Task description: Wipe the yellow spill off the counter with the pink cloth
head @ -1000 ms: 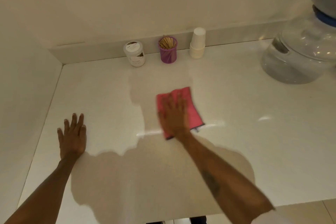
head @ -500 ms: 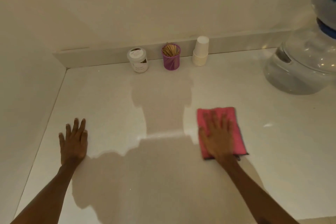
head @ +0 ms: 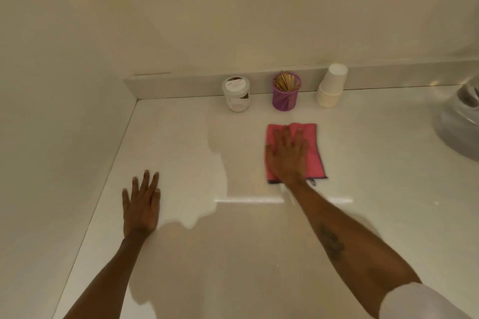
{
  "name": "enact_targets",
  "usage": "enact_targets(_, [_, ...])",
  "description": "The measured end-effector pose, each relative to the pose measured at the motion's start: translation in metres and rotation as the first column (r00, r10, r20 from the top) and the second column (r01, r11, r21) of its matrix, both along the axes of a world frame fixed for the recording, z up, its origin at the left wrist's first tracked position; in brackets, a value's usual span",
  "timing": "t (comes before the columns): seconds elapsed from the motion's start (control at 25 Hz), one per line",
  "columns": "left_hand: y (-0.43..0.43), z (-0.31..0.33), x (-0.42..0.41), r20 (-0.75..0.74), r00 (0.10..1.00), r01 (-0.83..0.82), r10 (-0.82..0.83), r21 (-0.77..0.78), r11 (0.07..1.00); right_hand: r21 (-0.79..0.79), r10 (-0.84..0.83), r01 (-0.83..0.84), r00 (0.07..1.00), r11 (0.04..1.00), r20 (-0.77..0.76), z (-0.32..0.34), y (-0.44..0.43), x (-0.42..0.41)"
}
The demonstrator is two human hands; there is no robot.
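A pink cloth (head: 313,153) lies flat on the white counter (head: 388,176), a little in front of the purple cup. My right hand (head: 286,158) presses down on the cloth's left part with fingers spread, covering much of it. Flat on the bare counter near the left wall rests my left hand (head: 142,204), fingers apart and holding nothing. I cannot make out a distinct yellow spill; only a faint warm tint shows on the counter just left of the cloth's near edge (head: 256,176).
Along the back ledge stand a white lidded jar (head: 236,97), a purple cup of wooden sticks (head: 286,96) and a stack of upturned paper cups (head: 331,85). A large clear water bottle (head: 461,116) sits at the right edge. A wall borders the counter's left side.
My right hand slid the cloth right, then back left and farther away, towards the purple cup. The left hand stayed planted. The view shifted a little.
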State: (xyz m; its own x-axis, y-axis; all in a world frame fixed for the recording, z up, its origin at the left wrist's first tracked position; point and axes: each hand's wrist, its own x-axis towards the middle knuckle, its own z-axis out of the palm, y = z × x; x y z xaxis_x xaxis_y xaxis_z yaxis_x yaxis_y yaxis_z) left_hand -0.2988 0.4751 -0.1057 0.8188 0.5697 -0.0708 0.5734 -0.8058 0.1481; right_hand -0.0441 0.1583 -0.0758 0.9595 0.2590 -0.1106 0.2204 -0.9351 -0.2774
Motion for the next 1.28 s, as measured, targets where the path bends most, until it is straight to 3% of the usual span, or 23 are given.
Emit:
enact_targets(0.16, [0.0,-0.004,-0.001,0.017,1.0,0.001,-0.001,-0.018,1.0,0.019,0.371,-0.372,0.928,0.928,0.026,-0.004,0.065,-0.114])
enact_targets(0.24, [0.0,-0.003,-0.001,0.026,1.0,0.004,-0.003,-0.034,0.999,-0.005,0.516,-0.517,0.856,0.856,0.037,-0.014,0.052,-0.168])
enact_targets(0.32, [0.0,-0.002,0.0,0.03,1.0,0.005,-0.003,-0.048,0.999,0.011,0.546,-0.547,0.837,0.837,0.04,-0.026,0.01,-0.183])
enact_targets(0.4, [-0.002,-0.001,-0.001,0.026,1.0,0.0,0.002,-0.048,0.999,0.045,0.401,-0.404,0.914,0.914,0.066,-0.029,-0.046,-0.152])
enact_targets(0.52, [-0.003,0.002,0.0,0.013,1.0,-0.016,0.017,-0.064,0.998,-0.092,0.065,-0.058,0.995,0.994,0.076,-0.026,-0.13,-0.064])
enact_targets(0.68, [0.0,0.001,0.0,0.01,1.0,-0.012,0.013,-0.041,0.999,-0.05,-0.328,0.327,0.945,0.944,0.001,-0.021,-0.146,0.027])
enact_targets(0.76, [0.001,-0.001,-0.002,0.005,1.0,-0.001,0.002,-0.025,1.0,-0.033,-0.372,0.372,0.928,0.928,0.001,-0.02,-0.104,0.041])
enact_targets(0.96, [0.003,-0.002,-0.001,0.001,1.0,0.003,-0.003,-0.002,1.0,0.004,-0.169,0.169,0.986,0.986,0.011,-0.015,0.035,0.019])
enact_targets(1.08, [0.004,-0.003,-0.001,-0.003,1.0,0.014,-0.014,0.003,1.0,0.022,0.053,-0.054,0.999,0.998,0.006,-0.014,0.105,-0.016])
enact_targets(1.28, [0.002,0.0,-0.002,-0.046,0.999,0.014,-0.014,0.02,1.0,-0.047,0.484,-0.483,0.874,0.874,0.034,-0.015,0.156,-0.078])
